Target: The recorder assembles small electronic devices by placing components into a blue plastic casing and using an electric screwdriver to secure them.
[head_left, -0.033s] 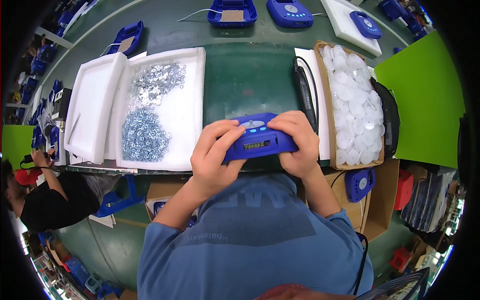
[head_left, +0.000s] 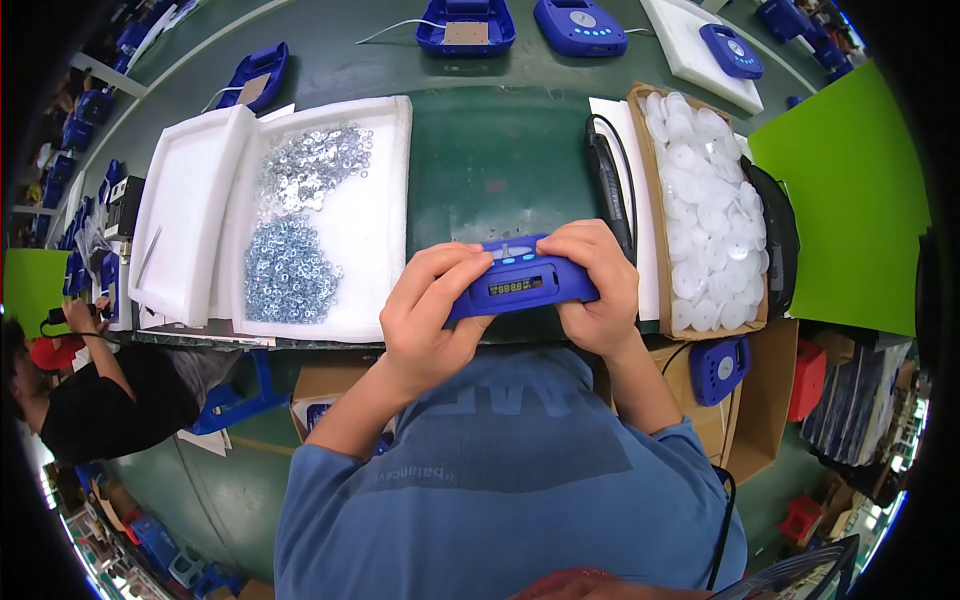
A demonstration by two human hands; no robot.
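A blue plastic device housing point(head_left: 552, 288) with a small display window and light-blue buttons is held up over the near edge of the table. My left hand point(head_left: 430, 308) grips its left end, thumb underneath and fingers on the top edge. On the right end my right hand point(head_left: 598, 288) is closed round it in the same way. The display side is turned toward me, and the top face with its grey centre shows only at a slant. The underside of the housing is hidden.
Left stands a white foam tray point(head_left: 372, 220) with heaps of metal washers point(head_left: 290, 270) and nut-like rings. A black corded tool point(head_left: 606, 175) lies right, beside a cardboard box of white discs point(head_left: 705, 215). More blue housings point(head_left: 580, 25) are at the back. A person point(head_left: 115, 400) sits far left.
The housing has tipped a little, so its top face shows at a flatter slant and the display side faces me more. Both hands keep their grip.
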